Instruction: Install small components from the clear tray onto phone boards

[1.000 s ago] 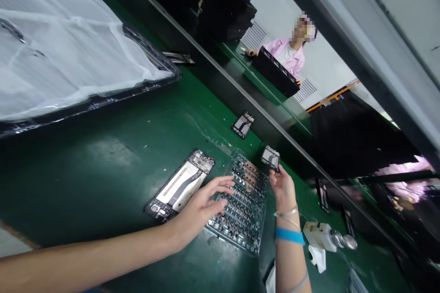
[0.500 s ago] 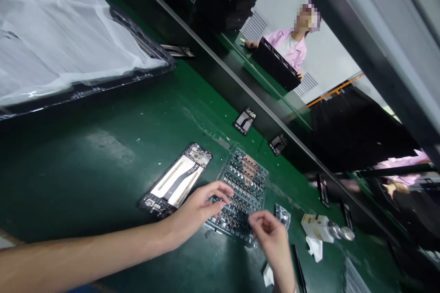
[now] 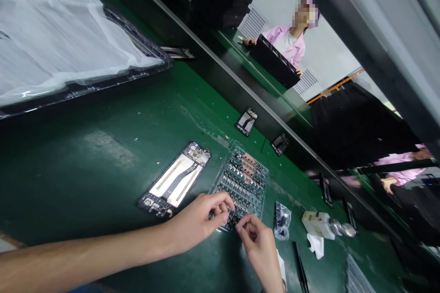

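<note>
A clear plastic tray [image 3: 261,188] with rows of small dark electronic parts lies on the green work surface. Over its near edge, my left hand [image 3: 202,219] is curled, thumb close to the fingertips; anything between them is too small to make out. Just right of it, my right hand [image 3: 257,245] pinches thumb and forefinger together at the tray's near corner, and whatever they grip cannot be made out. An opened phone [image 3: 178,178] with its inside facing up rests left of the tray, near my left wrist.
Black tweezers [image 3: 300,265], a bagged part [image 3: 282,220] and a white bottle [image 3: 316,224] lie to the right. More opened phones [image 3: 246,121] lie along the far strip. A covered black tray [image 3: 137,71] fills the upper left. Across from me, a person [image 3: 292,46] holds a black box.
My right hand has moved left, closer to my left hand. The fingers of my left hand have curled in more. The bagged part and tweezers show more fully.
</note>
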Tool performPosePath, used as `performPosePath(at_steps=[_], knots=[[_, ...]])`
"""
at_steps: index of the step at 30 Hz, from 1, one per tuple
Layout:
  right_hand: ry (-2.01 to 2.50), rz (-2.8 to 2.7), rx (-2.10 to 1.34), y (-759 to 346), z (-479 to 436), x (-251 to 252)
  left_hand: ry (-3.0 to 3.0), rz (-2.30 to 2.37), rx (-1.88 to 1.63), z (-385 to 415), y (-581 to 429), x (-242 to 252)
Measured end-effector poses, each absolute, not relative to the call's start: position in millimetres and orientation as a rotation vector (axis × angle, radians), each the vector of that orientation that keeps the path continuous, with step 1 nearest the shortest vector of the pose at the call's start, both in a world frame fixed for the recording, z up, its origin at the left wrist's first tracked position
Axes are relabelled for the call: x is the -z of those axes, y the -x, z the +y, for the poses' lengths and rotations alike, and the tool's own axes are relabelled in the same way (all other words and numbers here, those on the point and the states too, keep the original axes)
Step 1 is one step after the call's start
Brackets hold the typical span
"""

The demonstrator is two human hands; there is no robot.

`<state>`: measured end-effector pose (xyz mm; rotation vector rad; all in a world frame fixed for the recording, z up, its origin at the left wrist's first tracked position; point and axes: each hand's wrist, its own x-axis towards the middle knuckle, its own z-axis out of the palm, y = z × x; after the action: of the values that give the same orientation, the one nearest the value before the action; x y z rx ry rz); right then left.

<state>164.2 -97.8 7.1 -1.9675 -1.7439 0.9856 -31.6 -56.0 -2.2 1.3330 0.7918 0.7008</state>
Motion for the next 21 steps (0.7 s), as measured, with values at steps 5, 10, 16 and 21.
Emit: performPosePath(at_steps=[5,10,16,21], knots=[[1.778,-1.426,-1.108,-139.0,-123.2,0.4,-1.652,0.774,-0.522,-58.4,32.5,1.9],[1.626,-1.127,-1.401,-135.4,-136.2,10.5,-1.642,0.646,-0.469,-57.7,32.8,1.3],[1.962,-1.27,-0.978,-191.2,-112.4,9.0,-1.344,0.636,-0.516,-57.4,31.4,3.7],[2.15,-1.484,-0.759,-210.1,-91.5,16.7,-1.18,0.656,-0.56,-54.2,28.8,14.5]])
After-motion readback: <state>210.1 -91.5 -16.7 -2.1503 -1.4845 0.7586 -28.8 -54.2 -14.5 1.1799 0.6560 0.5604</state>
